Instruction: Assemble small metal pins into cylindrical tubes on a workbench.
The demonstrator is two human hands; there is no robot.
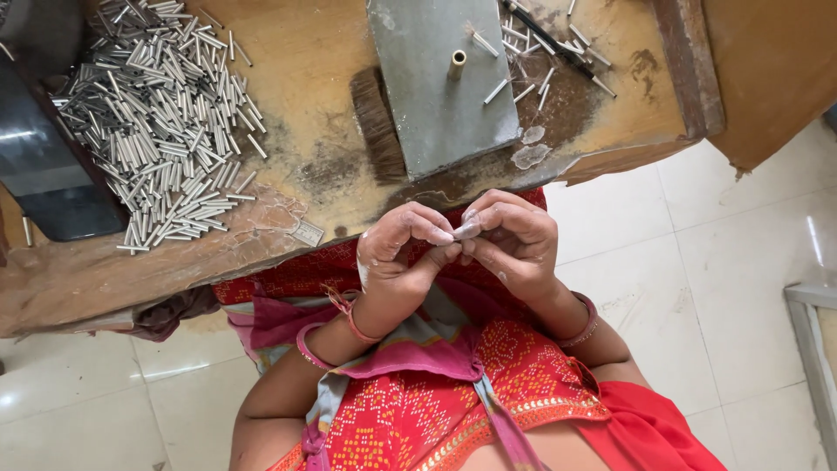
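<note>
Both hands, left hand (403, 253) and right hand (514, 240), pinch one small silver tube (467, 230) between fingertips; I judge steady, light pressure keeps it aligned.

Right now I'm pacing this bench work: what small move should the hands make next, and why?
Probably carry the small piece forward to the post on the grey block. Both hands, left and right, pinch it together over the lap, off the bench, and the post stands bare. What the piece is cannot be told.
</note>
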